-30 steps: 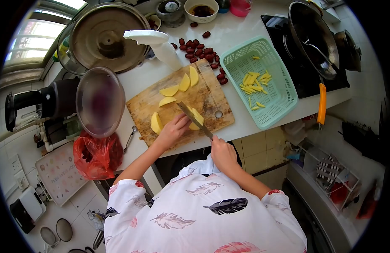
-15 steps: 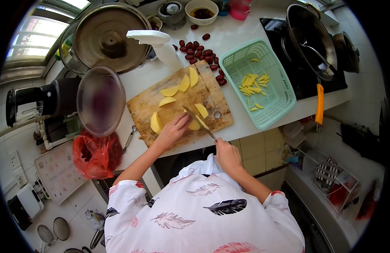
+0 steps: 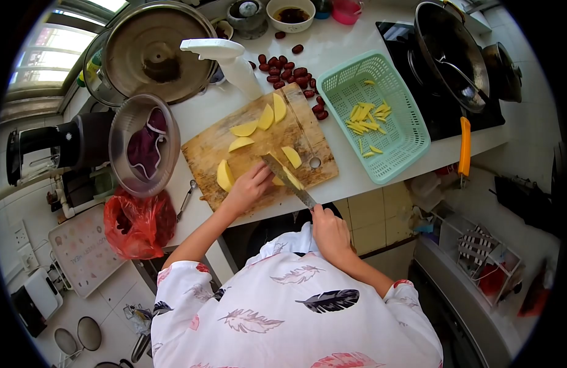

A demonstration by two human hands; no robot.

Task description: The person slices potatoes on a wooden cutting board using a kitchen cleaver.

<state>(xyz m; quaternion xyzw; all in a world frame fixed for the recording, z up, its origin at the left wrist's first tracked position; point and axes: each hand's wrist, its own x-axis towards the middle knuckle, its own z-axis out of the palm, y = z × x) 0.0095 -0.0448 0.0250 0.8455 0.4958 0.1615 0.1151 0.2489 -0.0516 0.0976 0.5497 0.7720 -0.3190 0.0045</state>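
My right hand (image 3: 331,232) is closed round the handle of a kitchen knife (image 3: 289,179), its blade slanting up and left over the wooden cutting board (image 3: 203,150). Close to the blade, the fingers of my left hand (image 3: 251,187) press on a potato piece (image 3: 278,181), mostly hidden by the hand and knife. A thin yellow slice (image 3: 294,178) lies along the blade's right side. Several pale yellow potato wedges (image 3: 245,129) are spread over the board, one wedge (image 3: 224,175) left of my left hand and another (image 3: 291,157) beyond the knife.
Right of the board stands a green plastic basket (image 3: 403,132) with cut potato strips (image 3: 363,116). Red dates (image 3: 286,73) and a white spray bottle (image 3: 239,73) are behind the board. At left is a clear bowl (image 3: 116,144) holding purple cloth; a wok (image 3: 446,46) sits at far right.
The knife blade has turned from nearly edge-on to showing its broad face, with its tip slightly further left. Both hands stay in about the same place.
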